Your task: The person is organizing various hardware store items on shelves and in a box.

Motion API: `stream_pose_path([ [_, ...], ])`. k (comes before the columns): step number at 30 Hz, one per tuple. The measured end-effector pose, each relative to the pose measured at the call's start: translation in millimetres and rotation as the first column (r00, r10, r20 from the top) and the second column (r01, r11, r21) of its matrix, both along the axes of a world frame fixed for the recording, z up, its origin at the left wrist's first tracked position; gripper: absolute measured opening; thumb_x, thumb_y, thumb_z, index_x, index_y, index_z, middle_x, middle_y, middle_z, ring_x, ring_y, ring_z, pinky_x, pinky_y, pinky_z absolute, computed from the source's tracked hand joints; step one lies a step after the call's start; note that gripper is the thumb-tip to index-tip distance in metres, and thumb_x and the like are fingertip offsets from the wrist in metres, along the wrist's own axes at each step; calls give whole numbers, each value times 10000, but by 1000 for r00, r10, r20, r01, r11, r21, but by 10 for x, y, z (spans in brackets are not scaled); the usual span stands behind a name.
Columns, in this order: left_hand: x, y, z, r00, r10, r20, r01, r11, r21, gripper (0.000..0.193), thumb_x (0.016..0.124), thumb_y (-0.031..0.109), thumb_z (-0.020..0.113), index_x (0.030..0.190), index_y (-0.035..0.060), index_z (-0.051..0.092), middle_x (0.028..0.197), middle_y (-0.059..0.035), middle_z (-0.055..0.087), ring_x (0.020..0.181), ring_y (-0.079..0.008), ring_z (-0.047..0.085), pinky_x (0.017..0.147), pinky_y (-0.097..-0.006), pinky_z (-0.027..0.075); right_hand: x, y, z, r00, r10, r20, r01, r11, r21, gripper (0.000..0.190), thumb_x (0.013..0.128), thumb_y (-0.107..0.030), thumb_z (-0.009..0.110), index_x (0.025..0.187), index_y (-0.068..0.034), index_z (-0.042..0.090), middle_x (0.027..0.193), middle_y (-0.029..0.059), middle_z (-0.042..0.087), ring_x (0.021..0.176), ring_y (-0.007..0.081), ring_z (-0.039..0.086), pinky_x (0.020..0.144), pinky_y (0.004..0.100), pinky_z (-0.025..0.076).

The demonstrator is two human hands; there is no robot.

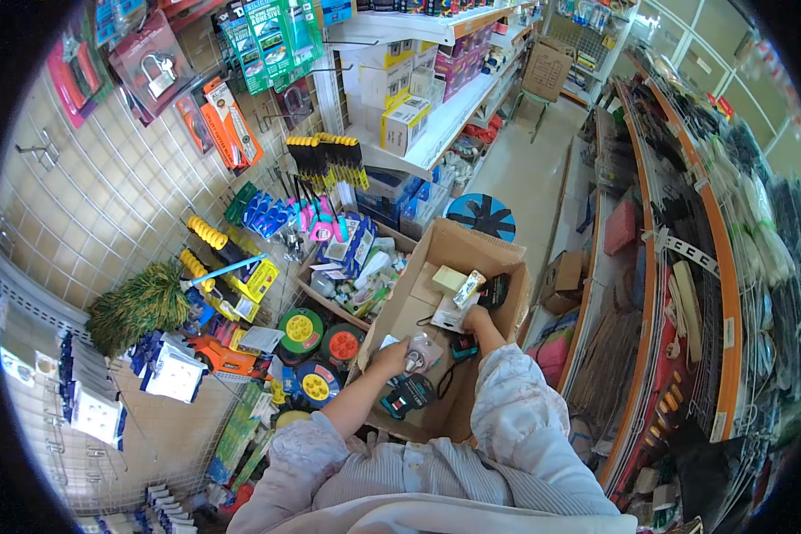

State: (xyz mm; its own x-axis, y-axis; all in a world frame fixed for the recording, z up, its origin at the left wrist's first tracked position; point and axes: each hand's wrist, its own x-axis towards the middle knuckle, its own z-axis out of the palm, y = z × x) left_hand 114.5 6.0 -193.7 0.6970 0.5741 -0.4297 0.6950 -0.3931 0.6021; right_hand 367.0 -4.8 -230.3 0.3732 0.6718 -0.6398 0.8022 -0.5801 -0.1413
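Both hands reach into an open cardboard box (442, 240) in front of me. My left hand (392, 358) holds a clear-packaged item (424, 352) near the box's left wall; what is inside the pack is hard to tell. My right hand (474, 319) is on a white card pack (448, 314), its fingers partly hidden. Beside it lie a small white and yellow box (468, 288), a pale yellow block (448, 280) and a black packaged item (494, 291). Black and teal tape measures (410, 395) lie towards the near end of the box.
A wire grid wall (93, 220) with hanging hardware packs stands at the left. Cable reels (300, 332) and a carton of mixed goods (374, 280) sit left of the box. Shelves (641, 267) line the right side. A blue round object (482, 215) is on the floor beyond.
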Motion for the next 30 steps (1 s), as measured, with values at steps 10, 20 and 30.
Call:
stream_pose_path([
  [10,86,91,35,945,198,260,-223,973,68,667,671,138,586,1256,55,275,1150,-191,449,1068,-319,432,896,-392,340,-224,0,743,281,-446,-850,777,625,-71,142,675,-17,594,809,-3,550,676,68,550,559,165,555,532,290,509],
  [20,221,105,437,673,318,667,-489,869,79,174,754,162,571,811,-1,551,715,-161,576,666,-264,577,573,-334,427,-427,-379,1884,-144,-165,-976,695,685,-219,174,808,-91,475,908,42,527,780,67,550,709,135,556,629,233,492],
  [30,-50,433,1396,486,425,764,-335,898,-286,177,818,174,519,790,-1,511,650,-35,534,558,-97,513,487,-258,404,-838,-518,2409,525,180,-832,660,531,532,536,716,-127,656,1178,-30,400,1007,97,502,814,142,512,624,245,447],
])
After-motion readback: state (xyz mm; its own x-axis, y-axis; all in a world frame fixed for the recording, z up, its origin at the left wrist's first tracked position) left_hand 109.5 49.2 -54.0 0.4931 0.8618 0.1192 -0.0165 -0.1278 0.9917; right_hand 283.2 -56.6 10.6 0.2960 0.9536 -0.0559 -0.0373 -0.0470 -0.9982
